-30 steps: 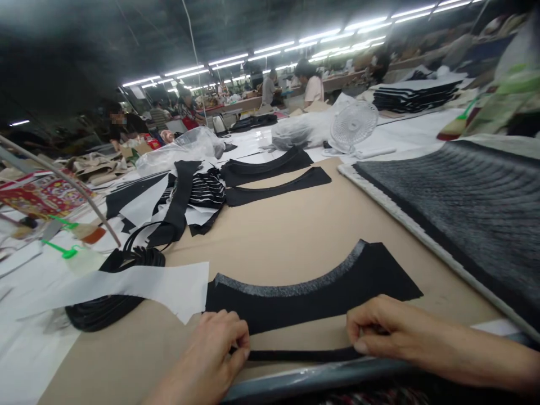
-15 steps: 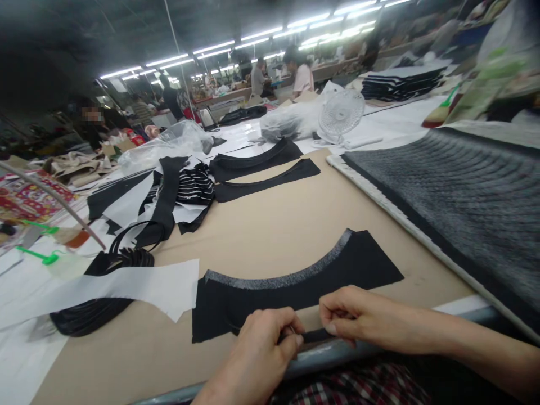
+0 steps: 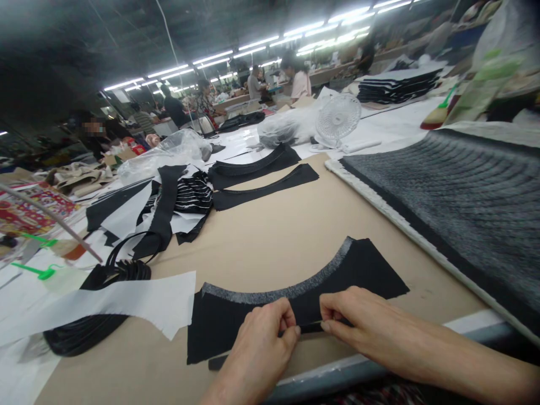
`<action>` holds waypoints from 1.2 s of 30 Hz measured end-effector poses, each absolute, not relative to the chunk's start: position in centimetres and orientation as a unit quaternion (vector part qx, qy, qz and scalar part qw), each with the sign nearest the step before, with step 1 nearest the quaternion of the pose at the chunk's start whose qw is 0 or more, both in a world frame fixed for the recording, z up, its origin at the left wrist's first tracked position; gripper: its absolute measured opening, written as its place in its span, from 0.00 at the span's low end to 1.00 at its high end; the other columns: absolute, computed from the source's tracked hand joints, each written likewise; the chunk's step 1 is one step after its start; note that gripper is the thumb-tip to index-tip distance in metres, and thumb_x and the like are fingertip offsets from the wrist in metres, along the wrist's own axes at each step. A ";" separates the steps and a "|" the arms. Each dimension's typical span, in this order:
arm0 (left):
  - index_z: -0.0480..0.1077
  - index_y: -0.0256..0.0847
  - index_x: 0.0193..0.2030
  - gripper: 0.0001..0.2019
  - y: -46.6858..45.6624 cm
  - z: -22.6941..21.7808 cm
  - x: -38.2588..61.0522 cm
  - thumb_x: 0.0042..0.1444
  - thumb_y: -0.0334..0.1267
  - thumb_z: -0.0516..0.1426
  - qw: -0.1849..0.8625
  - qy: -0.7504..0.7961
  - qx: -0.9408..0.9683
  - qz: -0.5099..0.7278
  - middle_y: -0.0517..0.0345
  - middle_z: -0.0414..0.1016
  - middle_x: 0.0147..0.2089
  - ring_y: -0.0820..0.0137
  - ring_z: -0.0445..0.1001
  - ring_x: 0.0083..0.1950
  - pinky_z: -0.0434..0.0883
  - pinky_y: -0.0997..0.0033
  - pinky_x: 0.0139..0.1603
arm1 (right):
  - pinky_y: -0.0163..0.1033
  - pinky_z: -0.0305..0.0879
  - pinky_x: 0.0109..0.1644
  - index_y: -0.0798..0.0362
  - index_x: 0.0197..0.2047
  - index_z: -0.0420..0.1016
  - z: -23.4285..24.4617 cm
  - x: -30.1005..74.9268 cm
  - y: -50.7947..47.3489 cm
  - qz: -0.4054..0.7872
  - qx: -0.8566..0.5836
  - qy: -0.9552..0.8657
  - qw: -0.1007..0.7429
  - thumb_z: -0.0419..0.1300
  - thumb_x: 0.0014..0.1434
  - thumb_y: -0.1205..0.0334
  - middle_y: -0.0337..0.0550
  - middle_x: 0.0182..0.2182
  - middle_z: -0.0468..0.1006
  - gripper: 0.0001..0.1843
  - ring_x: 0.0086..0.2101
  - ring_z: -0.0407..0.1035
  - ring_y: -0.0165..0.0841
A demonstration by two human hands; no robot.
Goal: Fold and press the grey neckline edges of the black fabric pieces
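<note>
A narrow black strip (image 3: 311, 328) is pinched between my two hands, close to the table's front edge. My left hand (image 3: 262, 340) grips it with thumb and bent fingers. A short way to the right, my right hand (image 3: 365, 320) pinches the same strip, palm down. The strip's left end shows beyond my left wrist. Just behind both hands, a curved black fabric piece (image 3: 363, 270) lies flat, its concave far edge lined with a speckled grey band (image 3: 270, 296). My hands partly cover its near edge, so I cannot tell whether the strip touches it.
At left lie a white pattern-like sheet (image 3: 169, 298) and a coil of black strips (image 3: 84, 334). Two more curved black pieces (image 3: 265, 188) rest farther back. A clear fan (image 3: 338, 118) stands behind them. A large grey-black sheet (image 3: 455, 185) spreads at right. People work in the background.
Both hands have moved slightly away from the table's front edge, carrying the strip closer to the curved black piece. The strip's left end has come into sight. The view has shifted a little.
</note>
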State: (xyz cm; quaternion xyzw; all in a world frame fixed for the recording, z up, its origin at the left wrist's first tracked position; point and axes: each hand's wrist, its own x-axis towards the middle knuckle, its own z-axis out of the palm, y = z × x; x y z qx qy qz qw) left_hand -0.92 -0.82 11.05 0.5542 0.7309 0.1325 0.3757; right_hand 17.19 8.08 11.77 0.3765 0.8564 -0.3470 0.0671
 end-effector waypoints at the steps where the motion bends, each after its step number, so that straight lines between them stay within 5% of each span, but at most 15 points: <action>1: 0.68 0.43 0.29 0.04 -0.6 11.1 -1.0 0.53 0.36 0.54 0.373 0.731 0.556 0.136 0.65 0.72 0.27 0.72 0.68 0.32 0.55 0.74 0.31 | 0.35 0.46 0.29 0.51 0.28 0.71 11.8 17.0 8.4 -0.332 0.377 0.862 0.064 0.53 0.59 0.66 0.38 0.25 0.72 0.10 0.29 0.66 0.32; 12: 0.68 0.42 0.28 0.04 1.9 9.7 -2.4 0.52 0.36 0.55 0.371 0.753 0.518 0.164 0.65 0.68 0.24 0.73 0.66 0.28 0.54 0.74 0.28 | 0.36 0.43 0.27 0.53 0.25 0.69 11.6 14.7 10.7 -0.290 0.377 0.876 0.077 0.54 0.61 0.64 0.39 0.22 0.72 0.13 0.24 0.64 0.29; 26: 0.70 0.43 0.30 0.04 2.4 9.6 -2.4 0.52 0.36 0.55 0.325 0.780 0.519 0.132 0.63 0.69 0.25 0.71 0.67 0.29 0.54 0.72 0.30 | 0.37 0.47 0.29 0.51 0.35 0.73 10.1 13.9 10.7 -0.242 0.387 0.888 0.063 0.56 0.62 0.64 0.41 0.27 0.77 0.05 0.31 0.72 0.37; 36: 0.69 0.43 0.28 0.04 2.2 9.8 -2.0 0.52 0.37 0.54 0.341 0.780 0.507 0.132 0.63 0.70 0.26 0.71 0.67 0.30 0.53 0.72 0.29 | 0.37 0.47 0.30 0.50 0.32 0.74 9.8 14.8 10.4 -0.225 0.392 0.890 0.061 0.57 0.62 0.63 0.41 0.27 0.78 0.08 0.30 0.72 0.38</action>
